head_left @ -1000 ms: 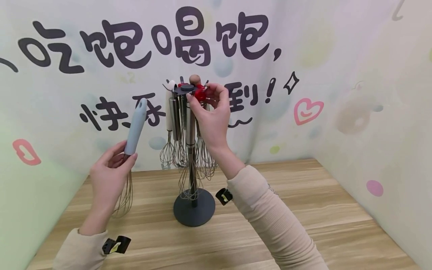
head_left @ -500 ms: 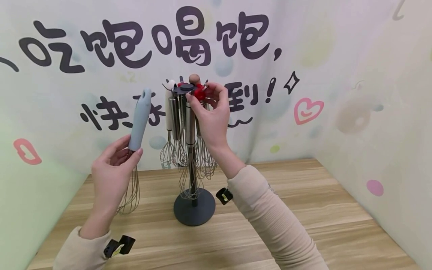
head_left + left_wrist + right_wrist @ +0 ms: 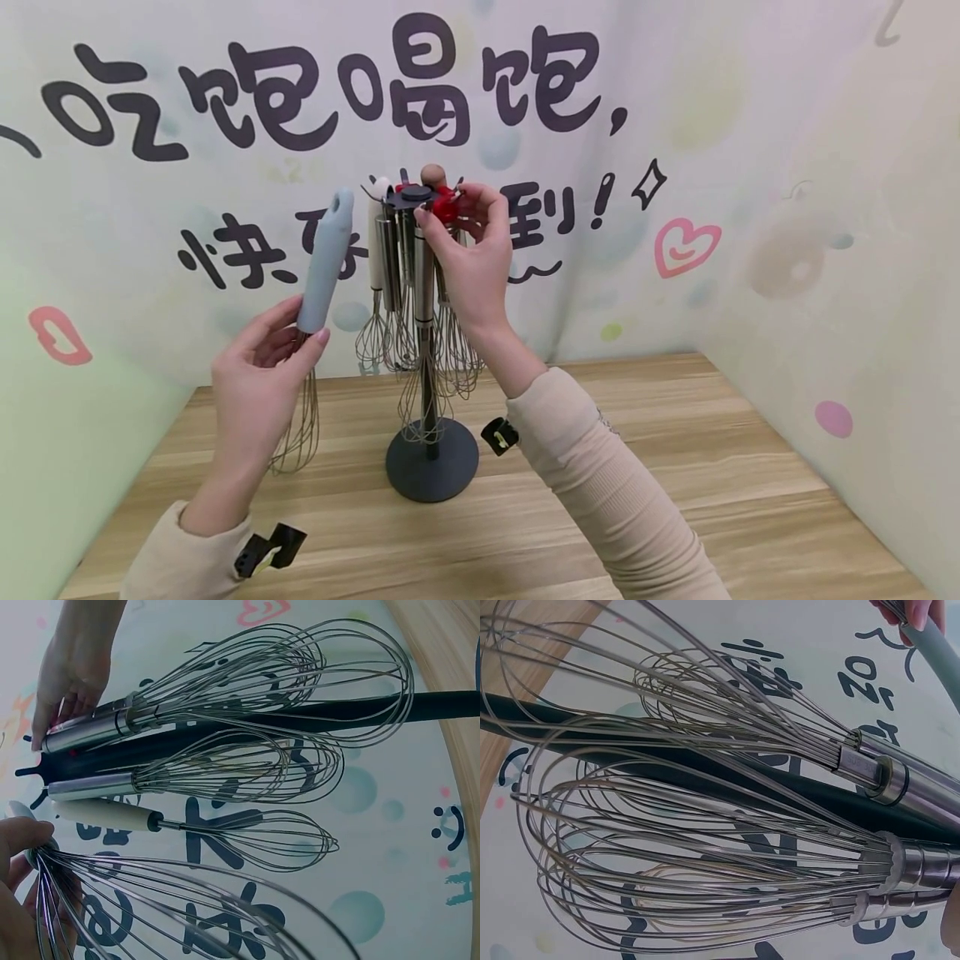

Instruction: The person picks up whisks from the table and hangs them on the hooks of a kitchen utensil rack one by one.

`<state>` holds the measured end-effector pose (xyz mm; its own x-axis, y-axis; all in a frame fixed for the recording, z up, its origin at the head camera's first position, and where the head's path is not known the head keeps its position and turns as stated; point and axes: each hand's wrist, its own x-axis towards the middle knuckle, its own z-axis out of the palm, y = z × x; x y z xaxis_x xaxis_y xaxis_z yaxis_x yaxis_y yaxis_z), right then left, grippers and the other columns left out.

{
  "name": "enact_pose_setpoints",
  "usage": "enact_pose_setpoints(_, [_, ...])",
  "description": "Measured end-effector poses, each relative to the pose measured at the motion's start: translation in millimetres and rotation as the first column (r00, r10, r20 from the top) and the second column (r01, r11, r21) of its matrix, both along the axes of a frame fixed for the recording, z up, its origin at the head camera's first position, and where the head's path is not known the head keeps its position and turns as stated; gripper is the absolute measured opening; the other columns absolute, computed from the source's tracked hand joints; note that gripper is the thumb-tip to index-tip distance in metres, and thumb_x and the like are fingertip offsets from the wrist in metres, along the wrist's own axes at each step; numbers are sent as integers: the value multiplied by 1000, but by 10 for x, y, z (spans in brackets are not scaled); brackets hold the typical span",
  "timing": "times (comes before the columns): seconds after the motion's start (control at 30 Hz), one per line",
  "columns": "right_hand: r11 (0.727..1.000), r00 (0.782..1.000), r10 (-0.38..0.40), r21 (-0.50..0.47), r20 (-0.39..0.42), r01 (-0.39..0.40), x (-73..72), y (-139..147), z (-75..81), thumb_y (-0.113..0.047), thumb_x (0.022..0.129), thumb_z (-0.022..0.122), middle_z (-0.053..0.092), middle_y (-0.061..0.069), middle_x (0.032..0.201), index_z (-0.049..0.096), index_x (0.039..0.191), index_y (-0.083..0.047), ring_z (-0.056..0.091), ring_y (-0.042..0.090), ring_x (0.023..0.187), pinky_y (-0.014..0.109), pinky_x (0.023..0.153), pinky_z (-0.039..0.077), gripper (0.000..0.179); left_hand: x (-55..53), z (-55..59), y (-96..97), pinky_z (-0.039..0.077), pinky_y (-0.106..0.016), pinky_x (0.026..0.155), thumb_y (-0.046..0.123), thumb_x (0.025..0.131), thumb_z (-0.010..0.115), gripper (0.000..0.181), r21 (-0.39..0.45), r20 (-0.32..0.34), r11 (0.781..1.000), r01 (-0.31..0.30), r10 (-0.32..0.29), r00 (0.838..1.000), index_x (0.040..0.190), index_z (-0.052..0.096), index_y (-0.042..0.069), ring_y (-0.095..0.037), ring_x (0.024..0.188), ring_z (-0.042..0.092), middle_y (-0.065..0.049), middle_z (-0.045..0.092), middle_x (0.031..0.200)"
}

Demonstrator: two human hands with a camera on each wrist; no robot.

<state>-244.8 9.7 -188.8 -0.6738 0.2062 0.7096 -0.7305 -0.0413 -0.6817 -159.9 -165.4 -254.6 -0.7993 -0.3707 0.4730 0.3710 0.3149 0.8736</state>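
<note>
My left hand (image 3: pixel 255 392) pinches a whisk with a pale blue handle (image 3: pixel 327 267) just where the wires meet it. The handle points up, leaning right, and the wires hang below my fingers. A dark whisk stand (image 3: pixel 432 471) is to its right, hung with several whisks. At the stand's top my right hand (image 3: pixel 480 275) grips the hooked rim, its thumb by a steel-handled whisk (image 3: pixel 423 275) and its fingers around a red handle end (image 3: pixel 445 208). The left wrist view shows the held whisk's wires (image 3: pixel 187 892) below a white-handled whisk (image 3: pixel 105 814).
The stand rises from a wood-grain table (image 3: pixel 600 517). Behind it hangs a pale backdrop (image 3: pixel 675 100) with large dark lettering. A round wooden knob (image 3: pixel 432 175) shows at the back of the stand's top.
My left hand has moved right and slightly up with the blue-handled whisk, bringing its handle nearer the stand. My right hand has stayed at the stand's top.
</note>
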Motion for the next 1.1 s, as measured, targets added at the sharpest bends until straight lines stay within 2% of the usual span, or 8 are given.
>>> enact_pose_setpoints(0.27, [1000, 1000, -3, -10, -7, 3, -3, 0, -2, -6, 82, 73, 53, 10, 107, 47, 120, 3, 55, 12, 93, 19, 87, 49, 47, 23, 34, 76, 51, -6, 78, 8, 84, 71, 42, 7, -16, 999, 41, -41, 999, 125, 63, 12, 3, 89, 64, 20, 65, 102])
enact_pose_setpoints(0.53, [1000, 1000, 7, -21, -16, -7, -2, -7, -10, -4, 82, 72, 53, 9, 107, 47, 120, 4, 54, 11, 93, 35, 91, 51, 46, 38, 45, 134, 52, -6, 77, 7, 85, 70, 41, -6, -29, 998, 65, -65, 997, 125, 64, 13, 2, 88, 64, 18, 64, 105])
enact_pose_setpoints(0.9, [1000, 1000, 12, -13, -3, -12, -3, -2, -11, -5, 82, 72, 53, 9, 109, 47, 121, 2, 55, 12, 95, 30, 91, 51, 46, 25, 52, 175, 52, -7, 77, 7, 85, 69, 40, -31, -48, 997, 75, -76, 996, 125, 64, 12, 2, 88, 64, 14, 63, 109])
enact_pose_setpoints(1.1, [1000, 1000, 26, -14, -5, -26, 3, 1, -16, -4, 82, 71, 52, 9, 108, 47, 121, 2, 55, 13, 95, 39, 95, 50, 46, 15, 53, 194, 52, -7, 77, 6, 85, 69, 40, -38, -59, 996, 75, -77, 995, 125, 64, 11, 2, 88, 64, 15, 63, 108])
